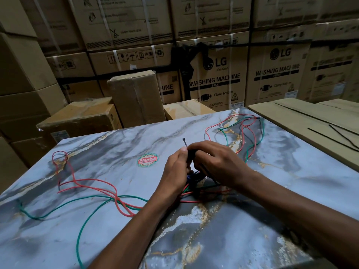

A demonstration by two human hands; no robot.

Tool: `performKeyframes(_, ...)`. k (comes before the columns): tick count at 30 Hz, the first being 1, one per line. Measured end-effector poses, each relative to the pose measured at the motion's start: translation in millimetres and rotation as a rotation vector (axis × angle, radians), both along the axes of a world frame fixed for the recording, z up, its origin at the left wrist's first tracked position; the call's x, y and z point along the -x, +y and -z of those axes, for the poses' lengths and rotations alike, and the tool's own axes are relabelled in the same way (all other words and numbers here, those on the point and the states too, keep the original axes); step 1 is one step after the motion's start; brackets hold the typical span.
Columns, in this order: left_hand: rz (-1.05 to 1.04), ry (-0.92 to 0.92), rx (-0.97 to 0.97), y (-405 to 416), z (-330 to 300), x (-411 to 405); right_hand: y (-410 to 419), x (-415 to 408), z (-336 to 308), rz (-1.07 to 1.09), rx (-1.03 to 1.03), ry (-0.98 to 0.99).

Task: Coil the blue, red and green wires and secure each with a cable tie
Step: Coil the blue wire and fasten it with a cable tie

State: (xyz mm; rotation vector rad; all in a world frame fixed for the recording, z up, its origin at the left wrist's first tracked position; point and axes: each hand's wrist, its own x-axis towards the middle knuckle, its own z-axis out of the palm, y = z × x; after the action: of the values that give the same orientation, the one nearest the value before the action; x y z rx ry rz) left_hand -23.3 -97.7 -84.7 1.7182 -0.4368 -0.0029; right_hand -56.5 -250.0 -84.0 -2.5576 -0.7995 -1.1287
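Note:
Both hands meet over the middle of the marbled table (116, 144). My left hand (175, 171) grips a small dark blue wire coil (191, 176), mostly hidden under the fingers. My right hand (211, 160) pinches a black cable tie (185, 142) whose head sticks up above the fingers. A red wire (87, 181) and a green wire (93, 208) lie loose across the left of the table and run under my hands. More red and green loops (244, 133) lie at the far right.
Two spare black cable ties (338, 135) lie on a flat cardboard box (303, 117) to the right of the table. A round Patelsa sticker (147, 160) sits mid-table. Stacked washing machine cartons (215, 78) wall in the back and left.

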Motion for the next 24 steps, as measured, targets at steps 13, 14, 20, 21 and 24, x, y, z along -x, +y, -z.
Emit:
performKeyframes(13, -0.011, -0.172, -0.055, 5.9, 3.0, -4.2, -7.3, 7.8, -10.2, -0.166, -0.229, 0.050)
performKeyframes(14, -0.012, -0.188, -0.059, 6.7, 2.0, -3.6, -6.9, 8.7, -10.8, -0.161, -0.265, 0.054)
performKeyframes(20, 0.008, -0.220, -0.083, 8.5, 1.6, -5.6, -7.1, 12.8, -18.0, -0.136, -0.467, 0.113)
performKeyframes(21, 0.013, -0.226, -0.077, 7.9, 1.3, -4.9, -6.0, 14.0, -18.7, -0.132, -0.474, 0.110)
performKeyframes(24, 0.030, -0.251, -0.052, 6.8, 0.3, -4.1, -1.3, 16.7, -19.4, -0.123, -0.559, 0.104)
